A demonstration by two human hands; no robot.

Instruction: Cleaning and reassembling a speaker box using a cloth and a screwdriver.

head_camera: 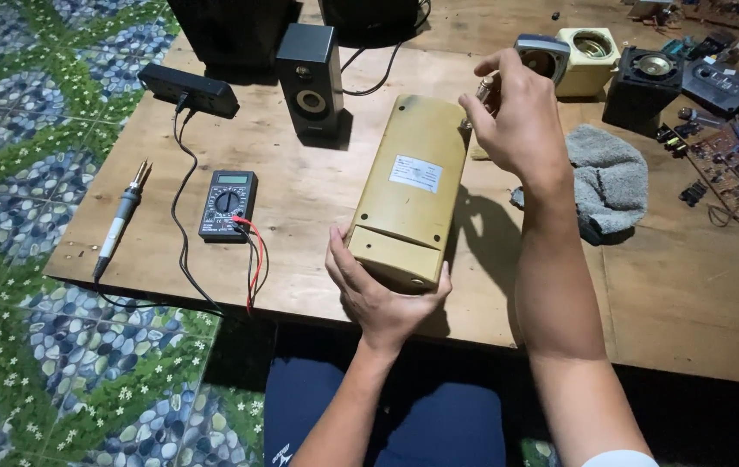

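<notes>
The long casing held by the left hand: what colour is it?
Yellowed cream casing with a white label, seen in the head view.

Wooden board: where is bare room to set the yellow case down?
Bare patches on the wooden board: between the multimeter and the yellow case, and the near right corner below the grey cloth. The far right is crowded with circuit boards and loose speakers.

Wooden board (318,216) with multimeter (228,204), cloth (611,177)
</notes>
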